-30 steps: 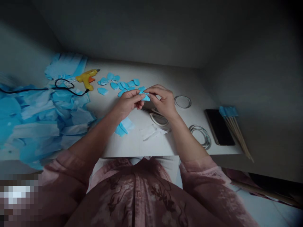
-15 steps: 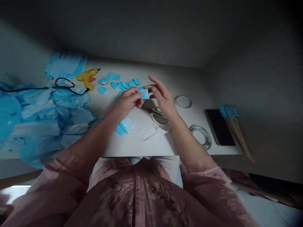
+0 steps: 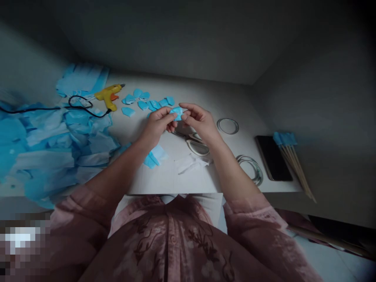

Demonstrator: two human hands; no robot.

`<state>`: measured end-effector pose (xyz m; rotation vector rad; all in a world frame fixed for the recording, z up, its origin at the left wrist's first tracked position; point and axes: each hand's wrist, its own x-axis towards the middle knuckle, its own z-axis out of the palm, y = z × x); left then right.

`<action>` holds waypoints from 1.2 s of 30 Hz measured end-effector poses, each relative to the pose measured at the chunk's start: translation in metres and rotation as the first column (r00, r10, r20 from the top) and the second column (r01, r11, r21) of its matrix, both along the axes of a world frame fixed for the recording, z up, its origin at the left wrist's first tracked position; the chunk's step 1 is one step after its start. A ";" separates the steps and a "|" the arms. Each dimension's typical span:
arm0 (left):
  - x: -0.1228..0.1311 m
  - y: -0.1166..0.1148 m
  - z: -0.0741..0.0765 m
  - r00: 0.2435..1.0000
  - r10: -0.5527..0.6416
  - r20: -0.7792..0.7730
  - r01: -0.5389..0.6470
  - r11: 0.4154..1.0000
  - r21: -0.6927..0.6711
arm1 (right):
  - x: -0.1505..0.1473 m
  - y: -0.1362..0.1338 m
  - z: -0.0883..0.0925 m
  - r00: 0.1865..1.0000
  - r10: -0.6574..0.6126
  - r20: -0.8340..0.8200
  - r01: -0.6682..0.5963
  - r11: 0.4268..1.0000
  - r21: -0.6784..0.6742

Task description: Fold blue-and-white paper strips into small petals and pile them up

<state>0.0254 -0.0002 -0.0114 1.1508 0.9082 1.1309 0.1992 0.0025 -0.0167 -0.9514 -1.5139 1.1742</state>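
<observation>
Over the middle of the white table, my left hand (image 3: 160, 122) pinches a small blue fabric piece (image 3: 177, 112) between thumb and fingers. The fingers of my right hand (image 3: 200, 120) are closed on the right edge of the same piece. Beneath the hands lies a pair of scissors (image 3: 197, 147) with light handles, its blades partly hidden. Several cut blue pieces (image 3: 143, 105) are spread just beyond my left hand. A blue scrap (image 3: 152, 157) and a white scrap (image 3: 191, 162) rest nearer to me.
A yellow glue gun (image 3: 107, 95) with a black cord lies at the left, beside a large heap of blue and white fabric (image 3: 67, 145). Rolls of tape or wire (image 3: 228, 126), a dark phone (image 3: 274, 158) and blue-tipped sticks (image 3: 295, 164) are on the right.
My right fingers have come down from a spread position and closed on the blue piece. The piece, flat and squarish before, now looks folded or rounded. My left hand has barely moved.
</observation>
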 end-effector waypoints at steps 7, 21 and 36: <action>0.001 -0.001 0.000 0.999 0.008 -0.033 -0.007 0.999 0.033 | 0.000 0.000 0.001 0.999 -0.030 -0.018 0.030 1.000 -0.010; 0.002 -0.002 0.001 0.998 0.025 -0.061 -0.022 0.999 0.047 | -0.001 0.002 0.000 0.996 -0.077 -0.034 0.074 0.995 -0.070; 0.003 -0.001 0.004 0.993 0.057 -0.099 -0.056 0.998 0.019 | -0.004 0.002 -0.001 0.991 -0.121 0.061 0.118 0.992 0.051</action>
